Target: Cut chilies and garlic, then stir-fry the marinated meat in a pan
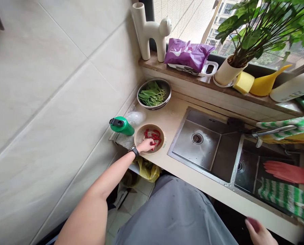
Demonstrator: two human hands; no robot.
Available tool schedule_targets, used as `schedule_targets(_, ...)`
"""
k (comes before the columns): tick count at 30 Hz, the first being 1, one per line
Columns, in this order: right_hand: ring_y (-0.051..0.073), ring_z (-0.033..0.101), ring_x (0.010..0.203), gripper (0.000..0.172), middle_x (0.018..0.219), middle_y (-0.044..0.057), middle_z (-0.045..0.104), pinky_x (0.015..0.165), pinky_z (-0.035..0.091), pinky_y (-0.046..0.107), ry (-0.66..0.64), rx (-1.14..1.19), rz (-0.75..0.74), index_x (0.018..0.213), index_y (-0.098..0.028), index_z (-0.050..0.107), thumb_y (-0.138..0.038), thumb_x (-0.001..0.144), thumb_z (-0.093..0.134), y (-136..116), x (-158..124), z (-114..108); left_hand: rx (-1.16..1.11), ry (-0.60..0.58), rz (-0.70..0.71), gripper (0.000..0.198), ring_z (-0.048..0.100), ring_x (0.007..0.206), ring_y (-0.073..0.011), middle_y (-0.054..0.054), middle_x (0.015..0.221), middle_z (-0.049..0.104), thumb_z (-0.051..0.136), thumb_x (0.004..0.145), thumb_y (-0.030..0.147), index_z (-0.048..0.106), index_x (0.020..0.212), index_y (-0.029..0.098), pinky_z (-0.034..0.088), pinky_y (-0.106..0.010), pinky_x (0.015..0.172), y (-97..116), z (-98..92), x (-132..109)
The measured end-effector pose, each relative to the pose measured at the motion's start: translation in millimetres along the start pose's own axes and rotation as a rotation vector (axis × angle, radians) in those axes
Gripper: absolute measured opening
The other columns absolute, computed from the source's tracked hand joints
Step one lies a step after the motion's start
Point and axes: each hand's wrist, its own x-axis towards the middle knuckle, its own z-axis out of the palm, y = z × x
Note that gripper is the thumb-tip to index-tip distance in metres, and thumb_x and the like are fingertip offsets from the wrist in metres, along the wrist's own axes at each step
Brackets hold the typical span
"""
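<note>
My left hand (146, 145), with a dark watch band at the wrist, reaches into a round beige basket (138, 131) on the counter. Its fingers are pinched together around a red chili pepper. More slim red chili peppers (155, 132) lie loose on the ribbed bottom of that basket. Low at the right edge of the counter is my right hand (261, 234), away from the basket. It is smeared by motion and cut off by the frame, so its fingers cannot be made out clearly.
Beside the basket stand a green bottle (123, 126) and a clear plastic bag (136, 117). Behind is a bowl of leafy greens (153, 93). A steel sink (192, 149) lies to the right, with pink rubber gloves (289, 172) and a striped cloth (284, 197) beyond.
</note>
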Motion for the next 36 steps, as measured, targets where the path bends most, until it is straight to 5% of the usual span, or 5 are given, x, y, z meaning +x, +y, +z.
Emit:
schedule_targets(7, 0.020, 0.071, 0.099, 0.044, 0.149, 0.014, 0.052, 0.098, 0.056, 0.040, -0.315, 0.016, -1.086, 0.141, -0.025, 0.054, -0.032, 0.098, 0.045, -248, -60, 120, -0.883, -0.204, -0.024, 0.036, 0.064, 0.073, -0.0121, 0.000, 0.074, 0.065, 0.084, 0.072, 0.033, 0.053, 0.078, 0.017, 0.048, -0.026, 0.073, 44, 15.4, -29)
schedule_targets(11, 0.023, 0.067, 0.110, 0.041, 0.138, 0.015, 0.062, 0.098, 0.056, 0.042, -0.351, -0.072, -1.440, 0.140, -0.022, 0.054, -0.022, 0.100, 0.043, -338, -66, 174, -1.007, -0.298, 0.053, 0.039, 0.066, 0.077, -0.0134, -0.002, 0.078, 0.067, 0.088, 0.071, 0.037, 0.058, 0.083, 0.014, 0.050, -0.028, 0.077, 72, 26.2, -49)
schedule_targets(16, 0.021, 0.070, 0.096, 0.027, 0.107, 0.010, 0.074, 0.086, 0.056, 0.034, -0.445, 0.029, -1.453, 0.110, -0.022, 0.070, -0.026, 0.101, 0.045, -371, -53, 195, -1.283, -0.038, 0.071, 0.040, 0.065, 0.079, -0.0124, -0.002, 0.082, 0.067, 0.089, 0.069, 0.040, 0.063, 0.083, 0.014, 0.052, -0.030, 0.085, 75, 32.5, -54)
schedule_targets(24, 0.016, 0.065, 0.059, 0.033, 0.068, 0.003, 0.071, 0.058, 0.053, 0.027, -0.731, 0.371, -0.641, 0.084, -0.018, 0.066, -0.052, 0.083, 0.065, -394, -86, 260, -1.422, 0.509, -0.044, 0.053, 0.068, 0.082, -0.0170, -0.009, 0.094, 0.074, 0.082, 0.073, 0.055, 0.072, 0.103, 0.012, 0.055, -0.032, 0.080, 59, 62.9, -51)
schedule_targets(36, 0.018, 0.068, 0.089, 0.023, 0.097, 0.009, 0.076, 0.083, 0.050, 0.026, -0.486, -0.440, -1.256, 0.095, -0.017, 0.076, -0.015, 0.092, 0.053, -446, -65, 278, -1.536, 0.618, -0.129, 0.045, 0.047, 0.054, -0.0046, 0.003, 0.067, 0.057, 0.081, 0.076, 0.054, 0.061, 0.086, 0.014, 0.035, -0.015, 0.049, 7, 38.4, -85)
